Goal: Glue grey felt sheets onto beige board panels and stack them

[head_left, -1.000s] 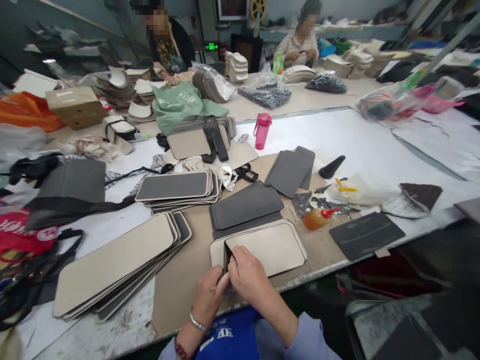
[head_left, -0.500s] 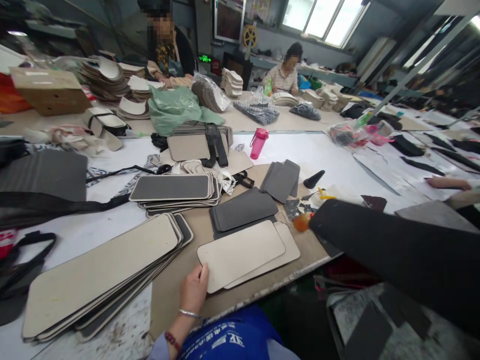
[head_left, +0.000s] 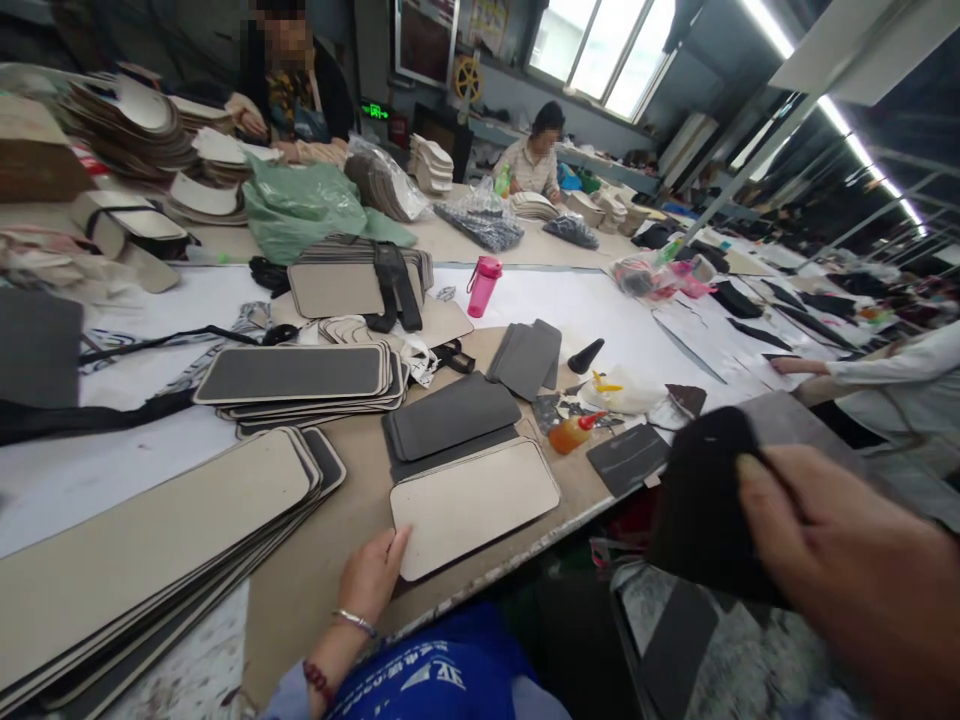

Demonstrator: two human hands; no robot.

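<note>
My left hand [head_left: 375, 568], wearing a bangle and a beaded bracelet, has its thumb and fingers closed on the left end of a beige rounded panel [head_left: 476, 505] lying near the table edge. Raised at the right and close to the camera, my right hand [head_left: 847, 560] grips a black panel [head_left: 705, 500], seen foreshortened. Dark grey panels [head_left: 454, 415] lie just behind the beige one. Left of my left hand is a stack of long beige panels [head_left: 202, 520], with a stack of dark panels edged in beige [head_left: 296, 372] behind it.
An orange glue bottle [head_left: 574, 432] lies beside a dark flat piece [head_left: 628, 460] near the table edge. Farther back stand a black cone [head_left: 585, 355] and a pink bottle [head_left: 484, 287]. Two people sit across the table; another person's arm [head_left: 847, 372] reaches in from the right.
The black panel has swung toward the camera, and my right hand on it has come into view. The two beige panels now lie nearly aligned, with my left hand still at their left end.
</note>
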